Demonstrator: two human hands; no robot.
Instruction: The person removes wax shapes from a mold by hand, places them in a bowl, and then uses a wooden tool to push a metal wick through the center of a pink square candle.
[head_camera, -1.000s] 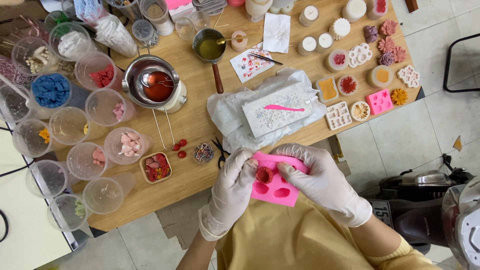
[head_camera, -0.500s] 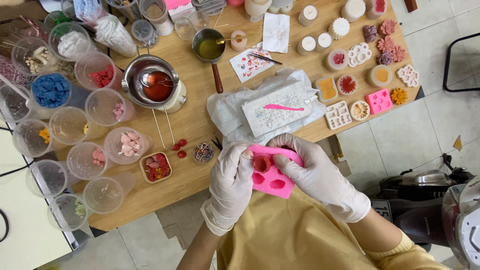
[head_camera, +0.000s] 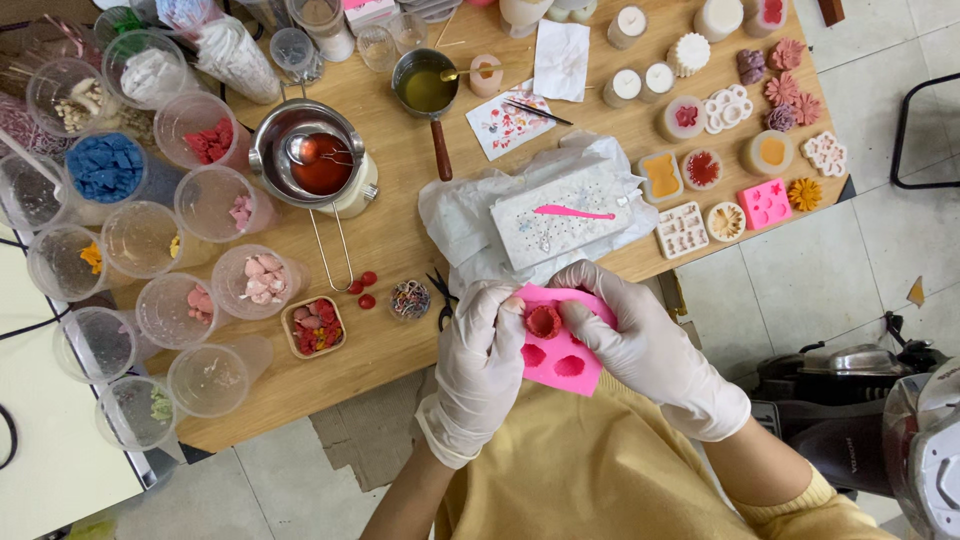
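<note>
The pink silicone mould (head_camera: 556, 345) was held in both gloved hands just off the near edge of the wooden tabletop (head_camera: 400, 230), above the person's yellow top. It was a soft, bright pink block, bent and bulging where the hands pressed it, with round cavities on its upper face. A dark red, flower-shaped wax piece (head_camera: 543, 320) stood partly pushed up out of the top cavity, and two lower cavities showed reddish contents lying flush in the pink. The left hand (head_camera: 480, 365), in a white glove, gripped the mould's left edge, its fingers (head_camera: 497, 312) clamped on it beside the red piece. The right hand (head_camera: 640, 345), also gloved, wrapped over the mould's upper right side, its fingers closed on the pink rim. On the tabletop just beyond the mould lay small black scissors (head_camera: 441, 300) and a crumpled white plastic sheet (head_camera: 470, 225) bearing a pale rectangular slab (head_camera: 565, 215) with a thin pink tool on it. Farther left stood a metal pot of red wax (head_camera: 310, 155) and clear cups of coloured wax chips.
</note>
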